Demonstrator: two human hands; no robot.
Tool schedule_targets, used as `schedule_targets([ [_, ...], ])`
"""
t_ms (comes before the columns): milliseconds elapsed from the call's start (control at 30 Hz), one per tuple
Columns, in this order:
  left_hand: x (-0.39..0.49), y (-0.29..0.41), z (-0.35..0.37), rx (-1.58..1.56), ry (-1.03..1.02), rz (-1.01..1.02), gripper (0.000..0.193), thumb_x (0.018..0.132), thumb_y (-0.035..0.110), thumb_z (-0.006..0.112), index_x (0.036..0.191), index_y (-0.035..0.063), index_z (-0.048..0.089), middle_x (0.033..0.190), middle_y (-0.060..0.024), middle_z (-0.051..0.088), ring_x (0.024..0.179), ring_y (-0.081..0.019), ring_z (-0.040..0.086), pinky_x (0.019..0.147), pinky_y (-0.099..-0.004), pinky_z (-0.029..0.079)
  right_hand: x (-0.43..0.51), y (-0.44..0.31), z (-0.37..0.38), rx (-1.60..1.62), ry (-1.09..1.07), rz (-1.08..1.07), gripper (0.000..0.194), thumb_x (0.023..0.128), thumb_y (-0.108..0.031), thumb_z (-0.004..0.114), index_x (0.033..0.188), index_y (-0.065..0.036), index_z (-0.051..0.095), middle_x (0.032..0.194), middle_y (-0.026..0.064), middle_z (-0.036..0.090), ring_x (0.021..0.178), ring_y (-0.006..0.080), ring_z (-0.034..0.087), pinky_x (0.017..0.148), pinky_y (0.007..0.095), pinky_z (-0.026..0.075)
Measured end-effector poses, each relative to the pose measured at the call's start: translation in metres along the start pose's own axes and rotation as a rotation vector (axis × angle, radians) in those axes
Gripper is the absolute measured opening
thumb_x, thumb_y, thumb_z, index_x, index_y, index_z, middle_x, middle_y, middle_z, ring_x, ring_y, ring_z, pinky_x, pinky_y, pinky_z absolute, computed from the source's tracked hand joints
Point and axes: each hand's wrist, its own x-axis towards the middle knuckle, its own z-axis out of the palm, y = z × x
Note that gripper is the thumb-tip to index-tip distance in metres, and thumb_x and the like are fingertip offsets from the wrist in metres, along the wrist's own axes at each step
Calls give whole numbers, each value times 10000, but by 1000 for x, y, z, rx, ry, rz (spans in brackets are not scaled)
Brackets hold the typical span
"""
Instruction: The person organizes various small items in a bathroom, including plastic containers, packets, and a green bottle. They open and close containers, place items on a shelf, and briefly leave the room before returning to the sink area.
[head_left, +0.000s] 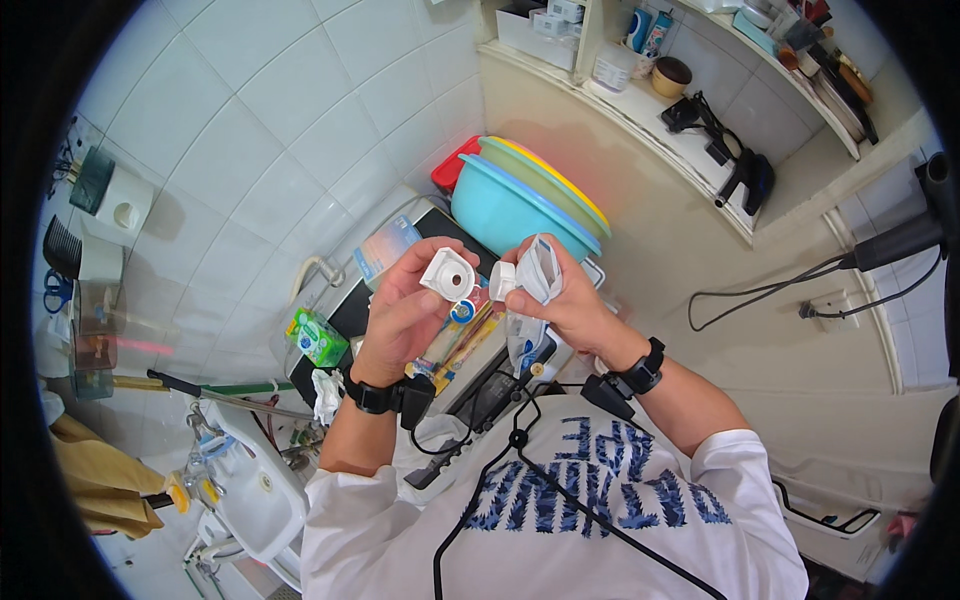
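My left hand (401, 315) grips a white plastic fitting (448, 276) with a round socket and a small dark hole facing up. Close beside it, my right hand (574, 304) holds a white plastic cap (502, 280) between thumb and fingers. That same hand also has a crumpled white and clear plastic pouch or tube (540, 270), whose exact kind I cannot tell. The fitting and the cap are apart. Below the hands lie long packaged items (469, 351), which look like toothbrushes, and a round blue-and-white piece (463, 310).
A washing machine top (390, 204) bears a green box (316, 337), a pastel box (386, 247) and stacked plastic basins (499, 202). White crumpled tissue (328, 396) lies nearby. To the left is a washbasin (259, 487); shelves (630, 105) and a hair dryer (900, 240) are at the right.
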Motion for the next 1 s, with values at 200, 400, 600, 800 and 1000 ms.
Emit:
schedule_targets([
  [200, -1, 6, 2, 325, 7, 63, 554, 893, 60, 766, 1406, 9, 562, 1357, -109, 616, 1235, -197, 612, 1086, -384, 482, 1, -3, 2, 19, -40, -1, 532, 889, -204, 873, 1252, -67, 510, 1256, 83, 629, 1150, 177, 649, 989, 370, 554],
  [400, -2, 11, 10, 523, -51, 133, 517, 875, 1, 784, 1362, 22, 611, 1272, -67, 623, 1177, -175, 623, 1053, -354, 488, 1, -5, 3, 271, -101, 39, 497, 916, -176, 843, 1265, -74, 505, 1301, 97, 640, 1172, 175, 638, 1016, 366, 525],
  [600, -11, 9, 17, 724, 71, 44, 700, 847, -27, 815, 1474, 47, 512, 1215, -54, 630, 1116, -153, 638, 986, -319, 516, 3, -9, -4, 358, -77, 49, 490, 926, -255, 831, 1268, -114, 510, 1259, 57, 635, 1136, 146, 604, 967, 334, 497],
  [800, -6, 1, 29, 643, 72, -101, 961, 807, -83, 825, 1628, 95, 359, 1251, -38, 590, 1160, -160, 636, 1040, -334, 519, 4, -8, 1, 345, -142, 63, 473, 925, -227, 820, 1262, -110, 510, 1295, 51, 614, 1177, 153, 586, 1002, 348, 478],
  [1000, 1, 4, 34, 805, -39, -23, 758, 869, -25, 804, 1548, 105, 493, 1265, -35, 603, 1165, -168, 637, 1021, -332, 536, 3, -8, 0, 308, -155, 43, 506, 906, -210, 832, 1270, -112, 495, 1293, 59, 601, 1175, 162, 581, 1004, 334, 461],
])
